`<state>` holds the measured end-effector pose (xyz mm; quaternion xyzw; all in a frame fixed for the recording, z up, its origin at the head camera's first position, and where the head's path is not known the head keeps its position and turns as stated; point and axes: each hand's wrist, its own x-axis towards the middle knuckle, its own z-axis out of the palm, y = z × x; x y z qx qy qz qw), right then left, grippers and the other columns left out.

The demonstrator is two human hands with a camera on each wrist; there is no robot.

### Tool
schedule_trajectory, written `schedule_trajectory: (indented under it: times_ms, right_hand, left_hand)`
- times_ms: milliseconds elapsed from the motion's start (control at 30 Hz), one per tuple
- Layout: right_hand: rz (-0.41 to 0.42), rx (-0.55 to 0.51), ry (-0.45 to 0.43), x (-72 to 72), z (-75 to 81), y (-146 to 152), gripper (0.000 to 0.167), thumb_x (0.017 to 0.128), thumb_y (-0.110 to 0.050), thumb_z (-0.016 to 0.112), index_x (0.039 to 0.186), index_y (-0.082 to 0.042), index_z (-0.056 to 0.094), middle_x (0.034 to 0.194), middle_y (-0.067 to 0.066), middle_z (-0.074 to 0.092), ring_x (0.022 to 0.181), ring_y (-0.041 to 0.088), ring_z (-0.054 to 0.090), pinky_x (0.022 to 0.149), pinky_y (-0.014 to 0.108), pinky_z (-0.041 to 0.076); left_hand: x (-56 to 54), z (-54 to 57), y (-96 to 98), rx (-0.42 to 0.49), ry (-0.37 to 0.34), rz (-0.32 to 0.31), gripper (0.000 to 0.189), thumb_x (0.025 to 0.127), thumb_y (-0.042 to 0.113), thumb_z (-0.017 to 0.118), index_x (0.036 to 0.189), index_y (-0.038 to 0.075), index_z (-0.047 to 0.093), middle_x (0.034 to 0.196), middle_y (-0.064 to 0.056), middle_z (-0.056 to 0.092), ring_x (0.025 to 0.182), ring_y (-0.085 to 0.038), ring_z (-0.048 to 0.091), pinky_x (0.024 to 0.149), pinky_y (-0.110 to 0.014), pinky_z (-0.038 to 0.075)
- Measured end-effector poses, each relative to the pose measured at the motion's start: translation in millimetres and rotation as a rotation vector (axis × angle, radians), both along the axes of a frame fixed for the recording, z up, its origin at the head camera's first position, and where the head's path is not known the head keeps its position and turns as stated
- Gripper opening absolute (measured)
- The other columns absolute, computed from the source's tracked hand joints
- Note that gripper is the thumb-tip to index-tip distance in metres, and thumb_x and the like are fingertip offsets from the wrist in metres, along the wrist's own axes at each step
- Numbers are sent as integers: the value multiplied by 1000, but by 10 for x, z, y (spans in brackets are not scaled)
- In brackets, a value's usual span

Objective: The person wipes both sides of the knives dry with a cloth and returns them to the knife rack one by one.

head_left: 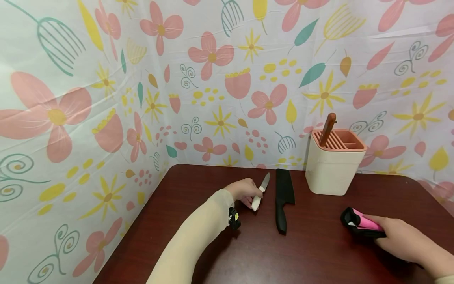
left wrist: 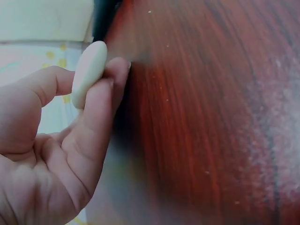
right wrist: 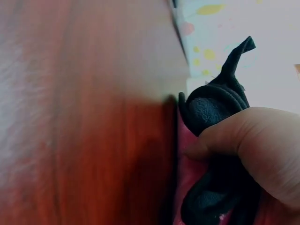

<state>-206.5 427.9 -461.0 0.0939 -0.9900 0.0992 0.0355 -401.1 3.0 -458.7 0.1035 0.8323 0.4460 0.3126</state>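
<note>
My left hand (head_left: 244, 191) pinches the white handle of a small paring knife (head_left: 256, 202) between thumb and fingers, low over the table. Its short grey blade points away toward the back wall. Close up in the left wrist view, the rounded handle (left wrist: 89, 75) sits between the thumb and fingertips. To the right of it lies a black cleaver (head_left: 283, 187), handle toward me. At the right side, my right hand (head_left: 404, 238) grips a folded pink and black cloth item (head_left: 367, 224). The right wrist view shows its black edging (right wrist: 206, 110) under the thumb; its exact kind cannot be told.
A cream knife block (head_left: 332, 173) with an orange slotted top stands at the back right, a brown-handled knife (head_left: 327, 130) upright in one slot. Flower-patterned cloth (head_left: 220, 94) hangs behind and along the left of the dark wooden table (head_left: 283, 260).
</note>
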Motion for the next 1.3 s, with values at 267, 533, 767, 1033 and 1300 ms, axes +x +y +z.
schedule_trajectory:
  times_ms: [267, 533, 767, 1033, 1300]
  right_hand:
    - [-25, -86, -56, -45, 108, 70, 57, 79, -12, 77, 133, 0, 63, 94, 13, 72, 74, 17, 55, 63, 32, 44]
    - [-16, -207, -32, -36, 382, -34, 54, 92, -15, 72, 140, -6, 49, 95, 11, 69, 70, 9, 57, 59, 27, 43]
    - [77, -293, 169, -138, 592, -376, 53, 88, -11, 77, 136, -17, 55, 88, 3, 69, 66, -3, 51, 57, 24, 41]
    - [102, -347, 273, -398, 943, -841, 53, 88, -12, 74, 139, -15, 59, 105, 18, 72, 77, -2, 52, 63, 24, 43]
    - [170, -423, 368, -677, 1069, -1431, 55, 87, -3, 65, 141, -13, 59, 109, 18, 71, 84, 26, 60, 70, 35, 46]
  left_hand:
    - [21, -75, -172, 262, -131, 17, 21, 100, 14, 60, 113, -2, 65, 86, -15, 76, 74, -21, 77, 62, -36, 63]
    - [184, -6, -284, 525, -198, 115, 52, 103, 19, 62, 148, 0, 46, 98, -9, 78, 79, -18, 77, 64, -34, 63]
    - [442, 131, -307, 657, -185, 166, 31, 103, 20, 62, 133, 13, 60, 96, -6, 77, 79, -20, 77, 61, -36, 62]
    - [710, 301, -268, 727, -161, 164, 24, 103, 19, 62, 126, 16, 58, 94, -7, 75, 77, -22, 77, 56, -35, 61]
    - [905, 393, -231, 745, -157, 141, 37, 98, 10, 59, 135, 16, 54, 97, -9, 75, 76, -22, 77, 55, -35, 61]
